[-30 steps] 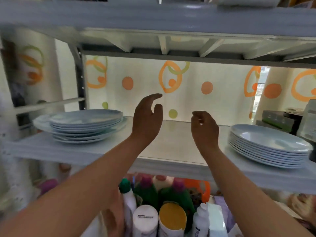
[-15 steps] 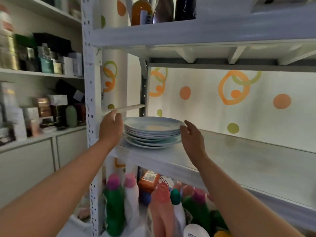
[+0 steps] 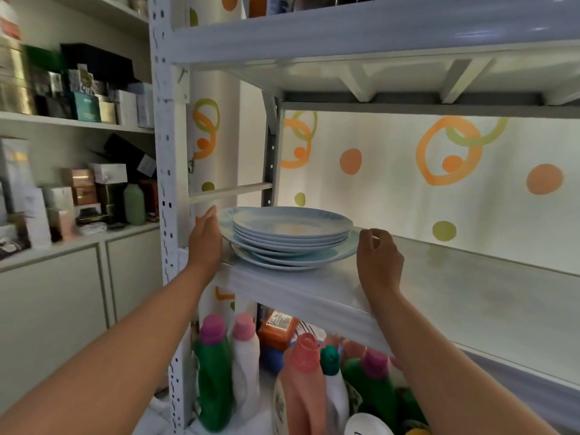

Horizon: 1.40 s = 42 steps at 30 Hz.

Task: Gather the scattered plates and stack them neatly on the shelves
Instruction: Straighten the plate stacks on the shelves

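Unevenly stacked pale-blue plates (image 3: 290, 237)

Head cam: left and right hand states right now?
Left hand: open, straight fingers against the left rim of the plate stack.
Right hand: fingers curled at the stack's right rim; grip cannot be told.

The plates (image 3: 292, 233) are made of something smooth and shiny; whether it is china or plastic cannot be told. The shelf board (image 3: 439, 293) under the plates is painted white and looks smooth with a soft shine. The post (image 3: 168, 183) left of the plates is made of white painted metal. Glossy plastic bottles (image 3: 216, 372) are seen below the plates, and a matt printed sheet (image 3: 392, 189) behind them.
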{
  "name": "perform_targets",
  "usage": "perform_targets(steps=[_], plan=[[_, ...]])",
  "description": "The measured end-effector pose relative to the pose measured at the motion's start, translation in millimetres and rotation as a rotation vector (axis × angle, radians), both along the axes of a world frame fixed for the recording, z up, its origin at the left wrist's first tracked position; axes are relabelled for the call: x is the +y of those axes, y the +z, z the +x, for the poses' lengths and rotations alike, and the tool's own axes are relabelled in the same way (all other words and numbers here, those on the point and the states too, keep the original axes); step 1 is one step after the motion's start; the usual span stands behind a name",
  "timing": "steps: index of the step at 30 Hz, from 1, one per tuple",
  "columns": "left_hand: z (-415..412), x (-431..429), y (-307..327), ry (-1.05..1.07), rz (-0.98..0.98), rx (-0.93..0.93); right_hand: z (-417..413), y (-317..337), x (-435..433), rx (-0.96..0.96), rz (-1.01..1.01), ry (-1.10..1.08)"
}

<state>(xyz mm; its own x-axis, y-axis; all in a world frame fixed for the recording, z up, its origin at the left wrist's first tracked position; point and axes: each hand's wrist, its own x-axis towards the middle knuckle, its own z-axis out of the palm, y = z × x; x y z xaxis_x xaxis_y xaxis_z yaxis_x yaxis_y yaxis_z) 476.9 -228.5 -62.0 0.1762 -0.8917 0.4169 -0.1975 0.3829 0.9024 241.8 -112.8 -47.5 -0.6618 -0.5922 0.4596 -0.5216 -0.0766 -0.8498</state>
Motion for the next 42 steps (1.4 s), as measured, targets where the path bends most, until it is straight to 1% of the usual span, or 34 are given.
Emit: perform_targets(steps=[4, 8, 9, 16, 19, 23, 27, 30, 34, 39, 42], plan=[[-3, -1, -10, 0.021, -0.044, 0.011, 0, 1, 2, -0.019, 0.018, 0.011], [-4, -2, 0, -0.004, 0.02, 0.124, 1, 1, 2, 0.012, 0.038, 0.038], [-4, -3, 1, -0.013, 0.023, 0.125, 1, 1, 2, 0.012, 0.046, 0.05], [-6, -15, -4, -0.018, -0.009, 0.03, -2, -1, 2, -0.068, 0.043, 0.134], [-5, -15, -4, -0.024, -0.004, 0.04, -4, 0, 2, -0.077, 0.072, 0.156], [-4, -16, -5, -0.091, 0.048, 0.098, -6, -1, -1, -0.121, 0.106, 0.19], [-5, -17, -5, -0.123, 0.079, 0.094, -5, -1, -2, -0.169, 0.077, 0.215], [-10, -12, -3, -0.15, 0.055, 0.054, -4, -2, -2, -0.188, 0.073, 0.219], [-8, -9, -3, -0.114, 0.019, 0.029, -2, -2, -1, -0.18, 0.096, 0.237], [-6, -7, -3, -0.083, 0.042, 0.037, -2, 0, -3, -0.151, 0.12, 0.245], [-5, -5, -2, -0.071, 0.04, 0.047, -1, -1, -3, -0.189, 0.118, 0.278]])
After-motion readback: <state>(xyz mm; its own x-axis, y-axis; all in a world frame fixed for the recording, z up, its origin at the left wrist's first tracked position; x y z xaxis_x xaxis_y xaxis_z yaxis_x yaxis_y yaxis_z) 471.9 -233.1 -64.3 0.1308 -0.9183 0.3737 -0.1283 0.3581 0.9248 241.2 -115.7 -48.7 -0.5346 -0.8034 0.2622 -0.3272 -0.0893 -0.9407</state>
